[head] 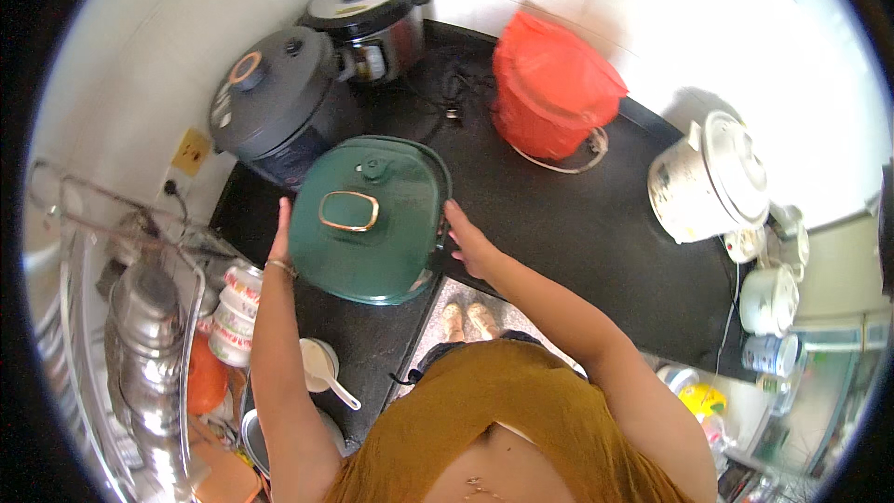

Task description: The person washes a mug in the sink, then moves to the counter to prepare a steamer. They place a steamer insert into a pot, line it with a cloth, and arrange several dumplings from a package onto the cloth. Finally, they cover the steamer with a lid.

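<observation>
A green, rounded-square electric cooking pot (380,251) with its lid on is between my hands, over the dark countertop (363,335). The lid has a copper-rimmed oval handle (349,211) and a small round knob (374,168), perhaps a steam vent. My left hand (281,241) presses along the pot's left side, its fingers partly hidden. On the opposite side, my right hand (469,241) grips the edge, thumb up and fingers curled below. Whether the base touches the counter cannot be seen. Just behind it stands a dark grey pressure cooker (279,112).
A second pressure cooker (370,21) stands in the corner near a loose black cord (454,87). Farther right are a red bag-covered bucket (552,91) and a white lidded pot (705,178). At left, a metal rack (195,335) borders the counter; a bowl with a white spoon (342,391) sits nearby.
</observation>
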`<state>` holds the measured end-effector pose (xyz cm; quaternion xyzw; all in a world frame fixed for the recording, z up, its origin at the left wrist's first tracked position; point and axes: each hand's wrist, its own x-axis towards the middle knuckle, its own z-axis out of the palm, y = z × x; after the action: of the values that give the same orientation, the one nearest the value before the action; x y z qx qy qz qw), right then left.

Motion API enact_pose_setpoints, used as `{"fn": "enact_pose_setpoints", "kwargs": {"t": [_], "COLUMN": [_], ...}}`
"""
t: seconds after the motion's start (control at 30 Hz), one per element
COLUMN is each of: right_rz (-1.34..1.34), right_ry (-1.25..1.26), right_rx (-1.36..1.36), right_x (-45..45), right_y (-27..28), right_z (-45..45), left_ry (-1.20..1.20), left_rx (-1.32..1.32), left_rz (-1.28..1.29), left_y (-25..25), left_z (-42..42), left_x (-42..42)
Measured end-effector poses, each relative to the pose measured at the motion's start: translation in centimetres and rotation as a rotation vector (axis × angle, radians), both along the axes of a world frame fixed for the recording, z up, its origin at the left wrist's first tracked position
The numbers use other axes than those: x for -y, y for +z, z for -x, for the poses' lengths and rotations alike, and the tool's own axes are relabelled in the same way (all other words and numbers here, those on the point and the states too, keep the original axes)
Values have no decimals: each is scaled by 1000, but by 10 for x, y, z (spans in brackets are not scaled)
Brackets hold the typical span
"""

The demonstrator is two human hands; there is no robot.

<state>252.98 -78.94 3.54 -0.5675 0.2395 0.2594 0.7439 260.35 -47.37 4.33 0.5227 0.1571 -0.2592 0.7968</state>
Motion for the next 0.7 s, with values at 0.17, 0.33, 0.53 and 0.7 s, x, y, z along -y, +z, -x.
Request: {"fn": "enact_pose_setpoints", "kwargs": {"t": [0.17, 0.33, 0.53, 0.7], "right_rz": [-364, -435, -506, -464], "right_ry": [-133, -301, -447, -577], "right_rx": [52, 117, 84, 144], "right_x": [-21, -11, 58, 153], "right_y": [-43, -77, 18, 27], "right_z": [-12, -11, 43, 95], "left_ry": [-40, 8, -72, -208], "left_rx": [37, 90, 55, -62], "left_rz": [198, 61, 203, 233], "left_y": [2, 16, 19, 30], "left_z": [8, 28, 45, 63], "left_x": [7, 40, 110, 221]}}
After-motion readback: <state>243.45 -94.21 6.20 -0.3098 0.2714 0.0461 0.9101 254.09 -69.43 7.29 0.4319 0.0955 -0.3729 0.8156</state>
